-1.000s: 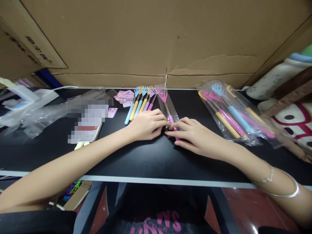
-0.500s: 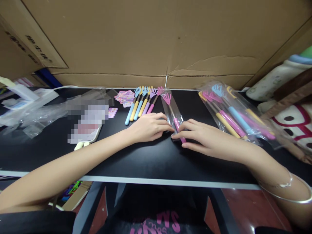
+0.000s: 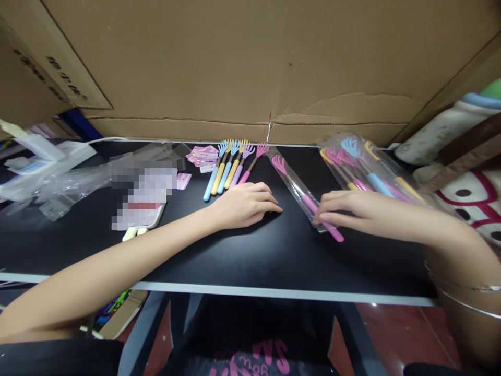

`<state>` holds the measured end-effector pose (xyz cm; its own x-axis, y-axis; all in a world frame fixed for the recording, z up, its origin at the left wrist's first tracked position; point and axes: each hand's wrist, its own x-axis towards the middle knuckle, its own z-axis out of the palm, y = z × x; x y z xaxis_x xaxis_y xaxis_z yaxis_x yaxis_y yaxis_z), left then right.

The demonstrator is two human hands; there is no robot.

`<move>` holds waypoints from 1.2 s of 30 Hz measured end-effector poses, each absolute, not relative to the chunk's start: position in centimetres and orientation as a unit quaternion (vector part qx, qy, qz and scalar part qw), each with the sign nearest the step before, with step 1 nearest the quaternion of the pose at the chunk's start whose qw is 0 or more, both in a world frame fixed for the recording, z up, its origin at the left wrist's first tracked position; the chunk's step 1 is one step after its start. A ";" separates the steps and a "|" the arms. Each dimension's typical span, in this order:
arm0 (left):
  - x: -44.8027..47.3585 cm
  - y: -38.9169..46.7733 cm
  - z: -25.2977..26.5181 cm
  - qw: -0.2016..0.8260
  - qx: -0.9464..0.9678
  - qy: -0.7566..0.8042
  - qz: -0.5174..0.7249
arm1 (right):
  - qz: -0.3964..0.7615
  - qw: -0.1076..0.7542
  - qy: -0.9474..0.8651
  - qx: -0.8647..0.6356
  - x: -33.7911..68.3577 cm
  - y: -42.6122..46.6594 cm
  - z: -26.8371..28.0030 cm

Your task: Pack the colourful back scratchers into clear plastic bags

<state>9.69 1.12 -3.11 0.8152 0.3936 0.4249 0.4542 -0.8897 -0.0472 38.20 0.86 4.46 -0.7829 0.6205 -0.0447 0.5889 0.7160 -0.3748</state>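
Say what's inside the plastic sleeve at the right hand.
A pink back scratcher: claw and shaft show, and the handle's end sticks out. The right hand hides part of the handle.

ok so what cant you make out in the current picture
All in the head view:
Phone screen: covered by pixelated blocks.
Print on the small cards: too small and blurred.
Lower ends of the bagged scratchers: behind the right hand and forearm.
How fingertips meet the sleeved pink scratcher: right hand covers this.
White item with red outlines: cut off by right edge.
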 end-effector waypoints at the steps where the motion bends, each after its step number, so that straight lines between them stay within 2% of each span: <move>1: 9.7 1.1 -3.1 0.072 -0.950 -0.223 -0.207 | 0.221 -0.004 -0.918 -0.328 38.6 1.2 4.5; 4: 9.8 1.0 -3.1 0.072 -0.949 -0.224 -0.208 | 0.228 -0.038 -0.893 -0.386 39.6 2.2 4.5; 9: 9.6 1.0 -2.9 0.123 -0.932 -0.266 -0.213 | 0.020 0.041 -0.849 -0.527 38.7 3.0 3.4; 16: 7.9 1.9 -2.4 0.192 -0.859 -0.441 -0.178 | -0.043 0.059 -0.843 -0.534 36.6 3.0 0.9; 20: 7.5 2.4 -2.5 0.200 -0.841 -0.483 -0.140 | -0.023 0.047 -0.842 -0.537 36.7 3.1 0.3; 28: 7.2 2.9 -2.7 0.204 -0.847 -0.466 -0.155 | 0.000 0.025 -0.830 -0.557 37.1 3.8 0.2; 36: 7.5 2.7 -1.9 0.169 -0.839 -0.507 -0.105 | 0.009 -0.002 -0.817 -0.577 37.0 4.0 0.2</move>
